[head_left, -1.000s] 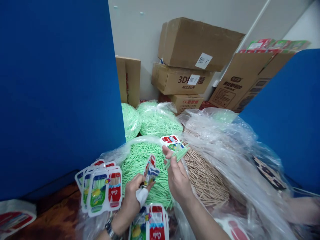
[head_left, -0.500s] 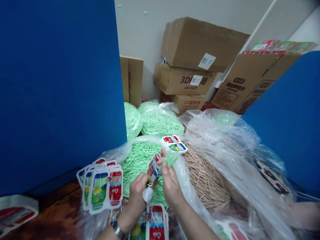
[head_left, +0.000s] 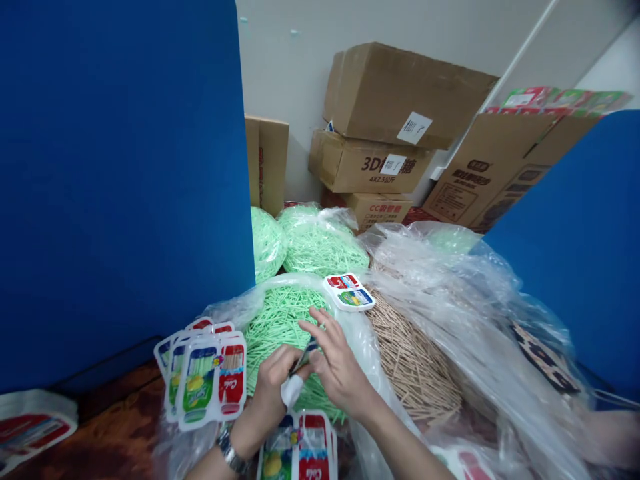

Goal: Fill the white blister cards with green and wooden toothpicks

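Observation:
My left hand (head_left: 274, 380), with a watch on its wrist, is closed on a small printed package (head_left: 304, 357) that has a white part at its lower end. Against the package's upper side is my right hand (head_left: 337, 363), its upper fingers spread and its thumb side touching the package. Both hands are over an open bag of green sticks (head_left: 285, 310). Whether any green sticks are between my right hand and the package is hidden. Brown sticks (head_left: 407, 353) fill the bag to the right. A red and green double pack (head_left: 349, 292) lies just beyond my hands.
Flat double packs (head_left: 213, 380) overlap at the left, and more (head_left: 315, 450) lie below my hands. Blue panels (head_left: 115, 167) stand on both sides. Cardboard boxes (head_left: 400, 100) are stacked behind tied green bags (head_left: 325, 247). A blurred arm (head_left: 613, 433) shows at the right edge.
My right hand's fingers have spread from a pinch on green sticks, which no longer show in it. The package has tipped and shows less of its printed face.

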Motion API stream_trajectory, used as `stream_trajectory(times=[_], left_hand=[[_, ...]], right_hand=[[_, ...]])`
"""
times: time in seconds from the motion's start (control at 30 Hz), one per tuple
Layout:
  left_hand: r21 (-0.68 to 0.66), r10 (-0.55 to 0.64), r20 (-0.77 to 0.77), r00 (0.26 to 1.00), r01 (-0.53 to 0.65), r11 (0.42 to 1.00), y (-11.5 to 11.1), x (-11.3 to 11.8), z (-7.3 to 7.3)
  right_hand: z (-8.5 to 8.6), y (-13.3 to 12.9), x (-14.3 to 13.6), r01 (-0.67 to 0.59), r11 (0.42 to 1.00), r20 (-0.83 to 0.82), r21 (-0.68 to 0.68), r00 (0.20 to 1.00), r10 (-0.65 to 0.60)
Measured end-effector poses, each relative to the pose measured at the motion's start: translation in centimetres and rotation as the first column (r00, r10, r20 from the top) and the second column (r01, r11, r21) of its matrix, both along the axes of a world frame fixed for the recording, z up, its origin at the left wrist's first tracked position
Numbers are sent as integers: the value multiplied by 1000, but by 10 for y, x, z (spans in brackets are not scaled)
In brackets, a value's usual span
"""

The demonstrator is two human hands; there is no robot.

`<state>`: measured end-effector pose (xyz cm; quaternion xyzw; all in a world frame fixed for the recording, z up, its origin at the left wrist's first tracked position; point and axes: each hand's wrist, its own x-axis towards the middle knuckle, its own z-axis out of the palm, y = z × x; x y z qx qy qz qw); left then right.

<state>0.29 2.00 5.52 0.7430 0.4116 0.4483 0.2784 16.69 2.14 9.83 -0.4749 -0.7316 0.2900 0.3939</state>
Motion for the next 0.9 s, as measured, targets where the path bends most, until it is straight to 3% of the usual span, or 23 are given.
stream_trajectory(times=[0.13,0.23,0.33,0.4,0.57,0.73,0.9], left_hand=[[-196,-17,104,994,38,980,-1,-6,-1],[-363,16,258,966,81,928,0,-9,-5],[-450,63,373,926,121,885,2,-10,-9],[-454,83,409,909,123,883,4,-12,-11],[-391,165,469,868,36,920,6,-15,-8],[-489,76,401,913,143,861,2,-18,2],[-507,120,374,920,94,857,-7,-22,9]], right_hand=[[-12,11,11,147,986,-242,-80,957,-162],[-27,18,17,47,953,-403,-300,899,-171],[-38,16,13,-11,925,-544,-381,811,-214],[-38,11,8,34,938,-550,-345,802,-232],[-25,1,-3,85,964,-459,-251,867,-196],[-24,-2,-7,89,975,-410,-203,897,-167],[-26,-8,-16,85,971,-413,-226,894,-174]])
